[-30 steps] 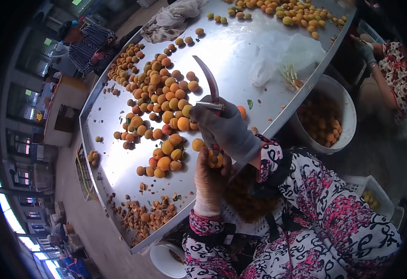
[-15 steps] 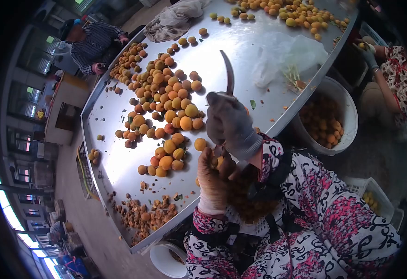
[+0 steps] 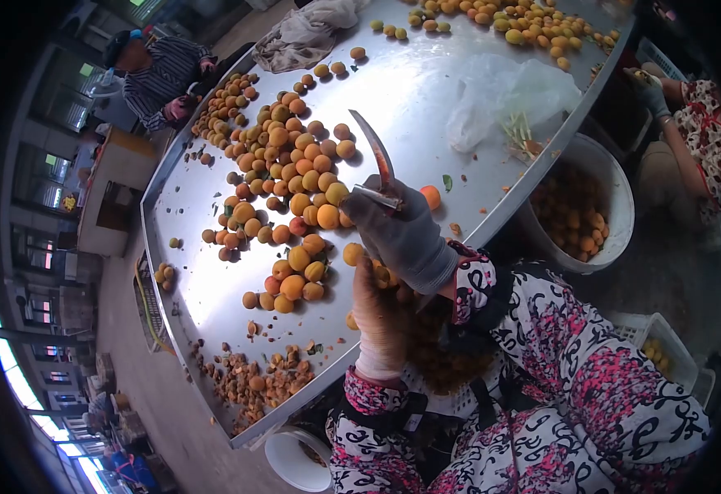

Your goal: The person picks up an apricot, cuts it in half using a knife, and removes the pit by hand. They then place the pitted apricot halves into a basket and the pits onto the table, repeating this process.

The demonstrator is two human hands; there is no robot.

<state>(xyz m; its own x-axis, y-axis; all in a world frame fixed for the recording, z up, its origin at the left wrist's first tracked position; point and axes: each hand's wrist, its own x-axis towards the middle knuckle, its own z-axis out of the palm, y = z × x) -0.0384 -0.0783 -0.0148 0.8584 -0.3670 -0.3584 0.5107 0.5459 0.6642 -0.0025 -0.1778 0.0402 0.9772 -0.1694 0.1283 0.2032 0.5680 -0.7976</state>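
Observation:
My right hand, in a grey glove, is closed around a curved knife. Its hooked blade points up and away over the metal table, and a shiny metal part shows at the fist. Just below, my left hand, in a stained whitish glove, has its fingers curled around an apricot, partly hidden by the right hand. One loose apricot lies on the table beside my left fingertips, and another orange one is beyond my right hand. Beneath both hands, a crate holds a dark heap of fruit.
The metal table carries a pile of apricots, scraps and pits, a plastic bag and a cloth. White buckets stand along its near side. Co-workers sit at the left and right.
My right hand has turned and dropped slightly toward the left hand, tilting the blade to the left. The orange apricot behind it is now uncovered. My left hand has hardly moved.

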